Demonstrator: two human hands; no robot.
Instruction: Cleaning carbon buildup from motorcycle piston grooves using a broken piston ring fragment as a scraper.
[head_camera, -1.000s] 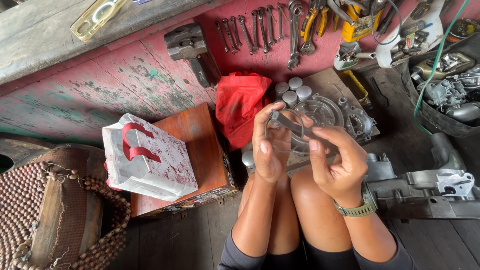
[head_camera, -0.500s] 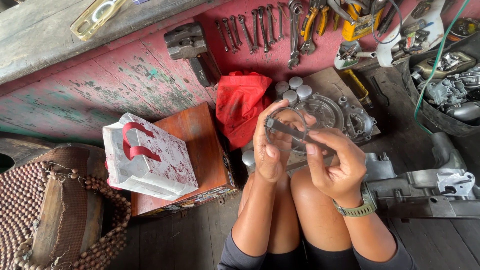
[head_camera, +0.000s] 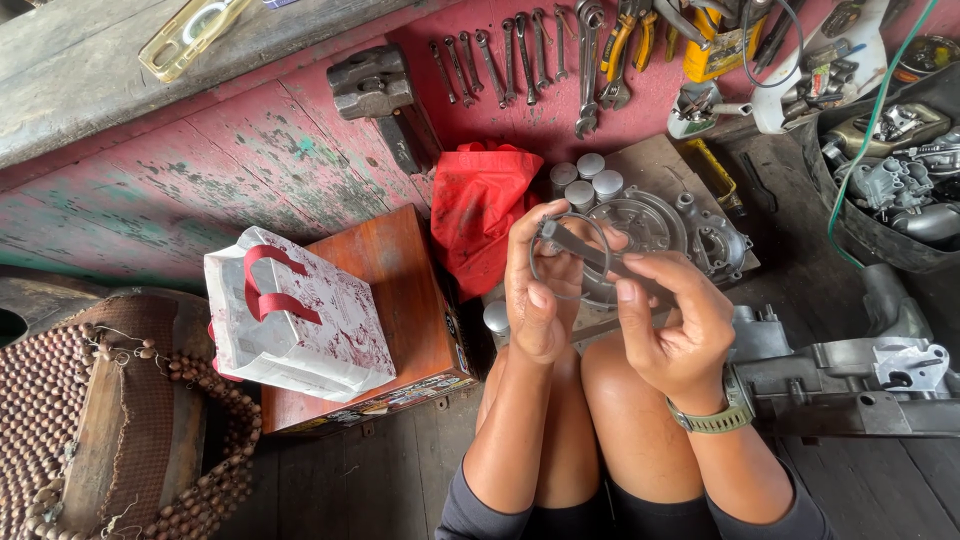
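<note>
The person sits on the wooden floor (head_camera: 330, 490) with knees drawn up, and both hands are raised in front of them. The left hand (head_camera: 537, 285) holds a thin wire ring (head_camera: 560, 262) upright, its fingers curled and pinched around the ring's left side, the thumb pressed against it. The right hand (head_camera: 675, 325), with a green watch (head_camera: 715, 415) on its wrist, pinches a flat grey metal tool (head_camera: 600, 258) between thumb and bent fingers; the tool slants up to the left and crosses the ring, its far end touching the left fingers. So the ring and tool sit in the air between the two hands, just above the knees and in front of a round grey engine cover (head_camera: 665, 225) that lies on a board on the floor. Beside that cover stand three small grey cylinders (head_camera: 585, 180), and to their left lies a crumpled red cloth (head_camera: 485, 215). A wooden box (head_camera: 400, 300) sits left of the knees and carries a white bag with red handles (head_camera: 290, 320). A beaded mat (head_camera: 60, 430) covers the far left. Along the red painted board ahead lie a row of wrenches (head_camera: 510, 55), pliers with yellow handles (head_camera: 625, 45) and a heavy hammer (head_camera: 385, 100). To the right rests a large grey engine casing (head_camera: 850, 375), near the right forearm.
</note>
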